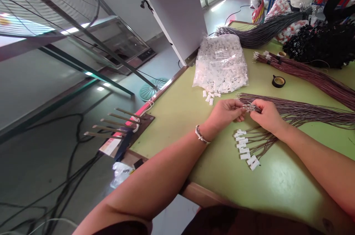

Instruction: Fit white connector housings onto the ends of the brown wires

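My right hand (264, 113) is closed around several brown wires (254, 107), their silvery metal ends pointing left out of its grip. Facing it, my left hand (229, 111) has thumb and fingers pinched at the tips of those wires; whatever lies between its fingers is too small to make out. A larger spread of brown wires (302, 111) stretches to the right behind both hands. Nearer to me, a row of white plastic connectors (243, 145) with brown wires attached lies on the green tabletop (172, 127).
Behind my left hand, a clear bag of white connectors (220, 64) stands with loose white connectors (209, 97) before it. Black tape (278, 81), brown wire bundles (307, 72) and a black heap (321, 44) lie right. A pronged metal rack (122, 124) is fixed at the left edge.
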Motion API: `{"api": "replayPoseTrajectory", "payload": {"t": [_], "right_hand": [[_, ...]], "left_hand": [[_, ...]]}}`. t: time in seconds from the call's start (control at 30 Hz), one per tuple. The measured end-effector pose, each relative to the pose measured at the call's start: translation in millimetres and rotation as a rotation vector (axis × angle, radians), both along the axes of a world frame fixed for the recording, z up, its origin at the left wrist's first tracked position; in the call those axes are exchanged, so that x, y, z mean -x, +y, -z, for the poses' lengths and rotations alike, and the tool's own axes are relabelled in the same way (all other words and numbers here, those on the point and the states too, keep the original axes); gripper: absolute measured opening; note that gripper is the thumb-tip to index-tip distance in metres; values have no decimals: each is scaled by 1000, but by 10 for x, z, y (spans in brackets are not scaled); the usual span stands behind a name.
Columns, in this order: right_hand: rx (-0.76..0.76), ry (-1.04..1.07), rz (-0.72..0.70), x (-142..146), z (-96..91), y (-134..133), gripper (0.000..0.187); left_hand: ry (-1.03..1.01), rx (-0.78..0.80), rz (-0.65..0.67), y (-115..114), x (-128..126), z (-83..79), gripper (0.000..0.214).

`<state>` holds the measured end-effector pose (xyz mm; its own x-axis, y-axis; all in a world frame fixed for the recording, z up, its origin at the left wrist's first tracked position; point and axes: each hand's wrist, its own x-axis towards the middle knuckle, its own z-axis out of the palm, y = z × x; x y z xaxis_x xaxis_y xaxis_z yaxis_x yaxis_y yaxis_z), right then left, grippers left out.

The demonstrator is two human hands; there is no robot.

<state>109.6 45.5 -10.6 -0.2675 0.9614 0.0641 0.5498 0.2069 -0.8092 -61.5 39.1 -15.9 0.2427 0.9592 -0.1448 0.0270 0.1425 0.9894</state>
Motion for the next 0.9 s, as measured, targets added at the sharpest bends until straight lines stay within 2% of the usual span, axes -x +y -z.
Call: {"api": "replayPoseTrajectory", "payload": {"t": [0.1,0.17,0.3,0.37,0.4,0.53,0.6,0.77,0.83,0.9], "right_hand": [[20,8,-17,-2,-12,4,9],[42,36,-22,-2,-23,16,10],[106,119,-68,-12,-37,46,10],[119,149,-91,-17,-29,56,11],[118,149,-89,-17,-21,59,11],[91,80,-55,-8,18,56,10],[79,38,-53,-9,26,51,9],[73,9,-134,-67,-1,53,10],[80,15,-178,-95,-15,63,15],[95,20,-186,-110,-23,75,24]], "left_hand": [[-7,-22,-24,2,-23,21,15],[63,-106,-31,-8,-28,29,11],[341,-479,-40,-36,-5,29,4],[404,-580,-43,-47,-3,35,4],[384,-554,-40,-52,-9,42,4],[119,-181,5,-59,-67,67,9],[33,-68,17,-53,-86,59,10],[51,8,62,-13,0,-14,13],[150,14,134,-20,65,-49,10],[313,-56,233,-59,115,-89,6]]}}
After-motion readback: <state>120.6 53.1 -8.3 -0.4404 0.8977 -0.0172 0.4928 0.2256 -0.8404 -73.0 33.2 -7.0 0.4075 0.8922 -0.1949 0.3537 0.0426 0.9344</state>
